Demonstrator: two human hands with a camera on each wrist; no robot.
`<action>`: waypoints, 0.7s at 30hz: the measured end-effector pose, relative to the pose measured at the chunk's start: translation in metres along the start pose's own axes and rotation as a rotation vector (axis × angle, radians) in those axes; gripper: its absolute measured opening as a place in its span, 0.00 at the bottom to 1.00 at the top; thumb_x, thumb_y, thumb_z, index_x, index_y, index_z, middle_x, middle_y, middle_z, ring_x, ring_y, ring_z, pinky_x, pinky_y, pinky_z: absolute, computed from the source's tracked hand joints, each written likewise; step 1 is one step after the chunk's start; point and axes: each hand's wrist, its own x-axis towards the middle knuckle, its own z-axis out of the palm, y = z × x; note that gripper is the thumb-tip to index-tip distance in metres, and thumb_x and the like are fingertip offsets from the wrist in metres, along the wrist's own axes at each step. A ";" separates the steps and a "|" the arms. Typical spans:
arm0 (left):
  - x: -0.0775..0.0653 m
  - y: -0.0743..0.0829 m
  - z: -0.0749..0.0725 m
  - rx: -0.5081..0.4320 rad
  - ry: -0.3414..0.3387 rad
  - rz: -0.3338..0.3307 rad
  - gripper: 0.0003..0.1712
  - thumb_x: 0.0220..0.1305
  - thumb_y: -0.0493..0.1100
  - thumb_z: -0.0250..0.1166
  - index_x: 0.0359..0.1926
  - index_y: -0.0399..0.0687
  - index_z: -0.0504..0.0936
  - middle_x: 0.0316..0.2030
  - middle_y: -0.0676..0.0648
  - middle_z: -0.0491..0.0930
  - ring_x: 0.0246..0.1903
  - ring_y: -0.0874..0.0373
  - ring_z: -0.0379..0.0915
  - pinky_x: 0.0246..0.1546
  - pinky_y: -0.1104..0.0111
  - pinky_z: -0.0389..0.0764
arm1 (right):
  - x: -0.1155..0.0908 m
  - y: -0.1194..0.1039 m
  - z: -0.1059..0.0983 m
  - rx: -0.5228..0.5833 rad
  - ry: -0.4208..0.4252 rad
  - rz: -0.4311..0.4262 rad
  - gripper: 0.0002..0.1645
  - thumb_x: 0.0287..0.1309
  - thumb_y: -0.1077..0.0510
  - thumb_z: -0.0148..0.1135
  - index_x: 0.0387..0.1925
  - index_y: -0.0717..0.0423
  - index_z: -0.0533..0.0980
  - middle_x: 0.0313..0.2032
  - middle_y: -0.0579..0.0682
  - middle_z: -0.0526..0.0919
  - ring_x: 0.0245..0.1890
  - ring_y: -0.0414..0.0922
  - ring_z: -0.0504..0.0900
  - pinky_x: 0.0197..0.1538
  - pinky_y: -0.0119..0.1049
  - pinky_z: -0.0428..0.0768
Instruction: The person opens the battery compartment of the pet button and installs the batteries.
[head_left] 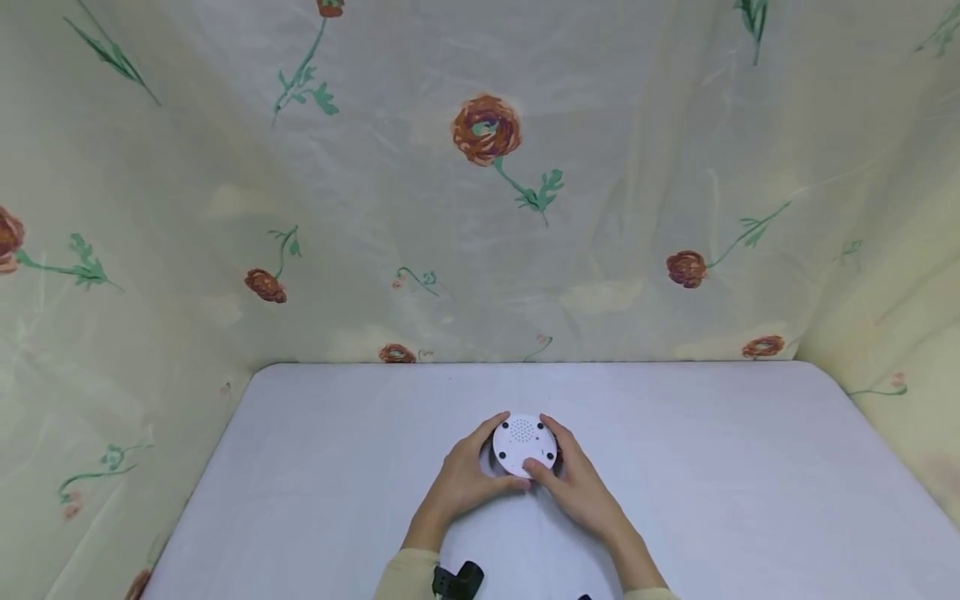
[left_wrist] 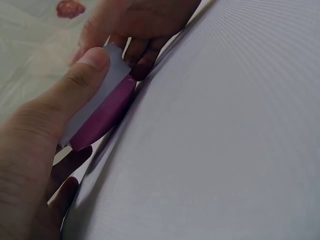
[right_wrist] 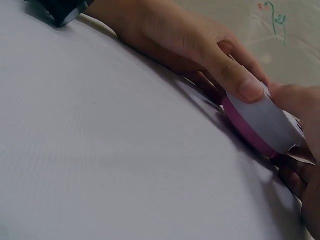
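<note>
A round white disc-shaped device (head_left: 517, 447) is held between both hands over the table. Its upward face has a cluster of small holes and several dark round dots near the rim. In the left wrist view its lower side shows as a magenta band (left_wrist: 107, 112) under the white casing. My left hand (head_left: 467, 477) grips the left side, thumb against the near edge and fingers round the far edge. From the right, my right hand (head_left: 583, 487) holds it with the thumb on the near part of the face. In the right wrist view, fingers of both hands reach beneath the disc.
A white cloth covers the table (head_left: 337, 450). Cream curtains with a flower print (head_left: 600, 250) hang behind it and at both sides. A black wrist camera (head_left: 459, 579) is strapped at the left sleeve, close to the table.
</note>
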 end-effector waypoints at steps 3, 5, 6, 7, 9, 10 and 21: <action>0.000 0.000 0.000 -0.019 0.013 0.015 0.55 0.37 0.68 0.73 0.69 0.68 0.61 0.66 0.54 0.68 0.66 0.55 0.63 0.65 0.53 0.66 | 0.000 0.001 -0.003 0.005 0.000 -0.036 0.42 0.61 0.40 0.57 0.72 0.40 0.51 0.71 0.53 0.58 0.68 0.56 0.62 0.68 0.57 0.59; 0.000 0.000 0.000 -0.039 0.017 0.008 0.55 0.38 0.69 0.72 0.69 0.68 0.61 0.66 0.54 0.67 0.66 0.55 0.62 0.65 0.53 0.66 | -0.001 0.000 -0.005 0.017 0.001 -0.075 0.40 0.62 0.42 0.57 0.71 0.37 0.52 0.70 0.50 0.60 0.65 0.53 0.66 0.65 0.56 0.65; 0.000 0.000 0.000 -0.053 0.019 0.002 0.55 0.38 0.69 0.72 0.69 0.68 0.61 0.66 0.54 0.67 0.67 0.55 0.62 0.66 0.54 0.66 | -0.001 0.000 -0.007 0.018 0.000 -0.099 0.40 0.62 0.43 0.58 0.71 0.36 0.52 0.70 0.49 0.60 0.64 0.52 0.67 0.63 0.54 0.67; 0.001 0.000 0.001 -0.068 0.018 -0.006 0.55 0.38 0.69 0.72 0.69 0.67 0.61 0.66 0.54 0.67 0.67 0.55 0.61 0.66 0.54 0.65 | -0.001 0.001 -0.008 0.017 -0.002 -0.122 0.41 0.61 0.44 0.59 0.71 0.35 0.52 0.69 0.48 0.61 0.63 0.50 0.68 0.62 0.52 0.69; 0.001 -0.001 0.001 -0.098 0.022 -0.029 0.54 0.39 0.69 0.71 0.69 0.68 0.61 0.66 0.55 0.67 0.67 0.57 0.61 0.66 0.55 0.65 | -0.002 0.003 -0.012 0.005 -0.005 -0.161 0.42 0.59 0.45 0.62 0.70 0.32 0.52 0.69 0.44 0.61 0.63 0.47 0.68 0.61 0.49 0.71; 0.001 -0.001 0.001 -0.111 0.027 -0.032 0.53 0.39 0.69 0.71 0.69 0.67 0.61 0.66 0.54 0.67 0.67 0.57 0.61 0.66 0.55 0.65 | -0.002 0.004 -0.013 -0.005 -0.008 -0.186 0.44 0.58 0.46 0.63 0.70 0.33 0.52 0.69 0.44 0.61 0.64 0.46 0.67 0.61 0.47 0.72; 0.001 0.003 -0.003 -0.155 0.091 -0.078 0.40 0.51 0.66 0.66 0.63 0.57 0.71 0.50 0.50 0.80 0.48 0.58 0.73 0.53 0.59 0.75 | 0.002 0.007 -0.019 0.015 -0.036 -0.333 0.48 0.47 0.49 0.72 0.68 0.39 0.59 0.68 0.47 0.63 0.67 0.34 0.60 0.60 0.38 0.73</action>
